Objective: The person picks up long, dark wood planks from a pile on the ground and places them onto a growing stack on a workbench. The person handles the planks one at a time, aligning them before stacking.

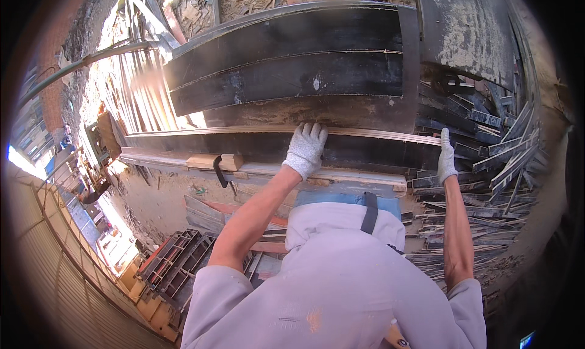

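Observation:
A long, narrow black-faced plywood board [244,144] lies crosswise close to my body, its pale layered edge on the far side. My left hand [306,149], in a light grey knitted glove, is closed over the middle of this board with its fingers bent over the far edge. Against the board's right end rests my right hand [447,157], gloved the same way, fingers straight and together; its palm side is hidden. Beyond the board, wide black panels [286,75] lie on a dark worktop [372,112]. A wooden block [231,162] and a bent black metal piece [220,172] sit at the near edge.
Piled dark offcuts [506,160] fill the right side, below a large stained panel [472,32]. Pale timber strips [131,99] lie at the far left, near a metal pipe [91,58]. Metal frames [177,260] stand at the lower left. Wood scraps cover the far ground.

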The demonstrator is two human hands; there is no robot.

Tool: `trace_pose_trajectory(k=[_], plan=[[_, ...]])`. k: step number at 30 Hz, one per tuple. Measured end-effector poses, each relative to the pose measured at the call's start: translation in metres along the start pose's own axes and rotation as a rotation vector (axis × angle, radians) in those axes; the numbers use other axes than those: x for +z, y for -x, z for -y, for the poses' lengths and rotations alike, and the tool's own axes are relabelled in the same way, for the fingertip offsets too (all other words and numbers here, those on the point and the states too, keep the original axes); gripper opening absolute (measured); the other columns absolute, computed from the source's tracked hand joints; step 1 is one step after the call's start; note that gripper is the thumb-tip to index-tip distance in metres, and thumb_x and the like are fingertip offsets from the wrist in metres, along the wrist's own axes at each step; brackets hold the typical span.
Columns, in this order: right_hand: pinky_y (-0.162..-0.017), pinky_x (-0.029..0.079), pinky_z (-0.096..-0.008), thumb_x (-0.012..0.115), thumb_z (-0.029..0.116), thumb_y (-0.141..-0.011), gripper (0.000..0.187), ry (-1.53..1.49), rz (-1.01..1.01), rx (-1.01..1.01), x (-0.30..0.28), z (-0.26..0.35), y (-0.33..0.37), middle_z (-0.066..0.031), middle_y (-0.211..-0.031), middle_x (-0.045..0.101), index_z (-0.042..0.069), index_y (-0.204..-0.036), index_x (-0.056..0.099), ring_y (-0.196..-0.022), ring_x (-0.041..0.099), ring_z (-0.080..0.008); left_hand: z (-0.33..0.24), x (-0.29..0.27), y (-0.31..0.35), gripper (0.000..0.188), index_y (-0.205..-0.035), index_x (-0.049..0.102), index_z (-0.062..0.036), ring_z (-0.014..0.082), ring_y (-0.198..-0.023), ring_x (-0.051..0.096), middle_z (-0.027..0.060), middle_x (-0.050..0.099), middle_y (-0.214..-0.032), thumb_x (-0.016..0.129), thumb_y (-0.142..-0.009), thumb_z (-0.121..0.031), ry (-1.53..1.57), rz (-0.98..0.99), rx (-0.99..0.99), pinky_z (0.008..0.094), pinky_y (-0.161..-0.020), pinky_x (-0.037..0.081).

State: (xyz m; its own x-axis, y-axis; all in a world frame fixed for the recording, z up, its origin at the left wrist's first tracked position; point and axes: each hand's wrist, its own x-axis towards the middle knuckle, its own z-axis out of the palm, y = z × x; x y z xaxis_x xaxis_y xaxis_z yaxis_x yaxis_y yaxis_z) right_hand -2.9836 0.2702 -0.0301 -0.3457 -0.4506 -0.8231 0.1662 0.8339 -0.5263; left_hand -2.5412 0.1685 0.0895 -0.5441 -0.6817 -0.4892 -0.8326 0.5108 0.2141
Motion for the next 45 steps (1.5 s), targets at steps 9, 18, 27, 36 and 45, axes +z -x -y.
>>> trace_pose_trajectory(k=[9,18,27,36,45], plan=[[-0.087,0.048,-0.0477,0.037,0.090,-0.097,0.100,0.297,-0.030,0.100,0.089,0.024,0.044,-0.0123,-0.083,0.067,-0.002,-0.092,0.073,-0.086,0.054,-0.0252,0.068,0.014,0.041,0.105,-0.155,0.041,-0.0002,0.0410,-0.128,0.054,0.0202,0.056,-0.139,0.086,-0.062,-0.021,-0.067,-0.031,-0.046,0.0539,-0.112,0.044],[-0.133,0.010,-0.0423,0.016,0.092,-0.097,0.118,-0.423,0.140,0.134,0.055,0.025,0.059,-0.0198,-0.177,0.024,0.000,-0.171,0.015,-0.164,0.020,-0.0284,0.068,0.017,0.040,0.101,-0.153,0.043,-0.0029,0.0416,-0.130,0.054,0.0206,0.055,-0.139,0.088,-0.066,-0.027,-0.106,0.031,-0.089,0.0579,-0.108,0.044],[-0.133,0.017,-0.0401,0.021,0.093,-0.095,0.120,-0.163,0.136,0.250,0.086,0.032,0.070,-0.0192,-0.175,0.028,-0.002,-0.169,0.025,-0.162,0.022,-0.0275,0.073,0.017,0.034,0.104,-0.151,0.044,-0.0031,0.0438,-0.133,0.052,0.0236,0.053,-0.142,0.094,-0.064,-0.034,-0.070,0.068,-0.120,0.0586,-0.109,0.044],[-0.134,0.013,-0.0596,0.083,0.055,-0.077,0.118,1.195,0.305,-1.102,0.123,0.067,0.126,-0.0291,-0.173,0.023,0.004,-0.168,0.028,-0.162,0.018,-0.0483,0.068,0.013,0.033,0.093,-0.148,0.047,-0.0035,0.0411,-0.130,0.054,0.0199,0.056,-0.139,0.090,-0.071,-0.035,-0.160,0.035,-0.098,0.0576,-0.107,0.045],[-0.111,0.040,-0.0529,0.075,0.032,-0.071,0.096,1.263,0.175,-1.278,0.134,0.046,0.100,-0.0199,-0.126,0.057,0.001,-0.158,0.045,-0.120,0.057,-0.0370,0.061,0.013,0.037,0.110,-0.157,0.037,-0.0024,0.0410,-0.138,0.050,0.0226,0.052,-0.144,0.094,-0.068,-0.033,-0.110,0.023,-0.151,0.0589,-0.116,0.040]])
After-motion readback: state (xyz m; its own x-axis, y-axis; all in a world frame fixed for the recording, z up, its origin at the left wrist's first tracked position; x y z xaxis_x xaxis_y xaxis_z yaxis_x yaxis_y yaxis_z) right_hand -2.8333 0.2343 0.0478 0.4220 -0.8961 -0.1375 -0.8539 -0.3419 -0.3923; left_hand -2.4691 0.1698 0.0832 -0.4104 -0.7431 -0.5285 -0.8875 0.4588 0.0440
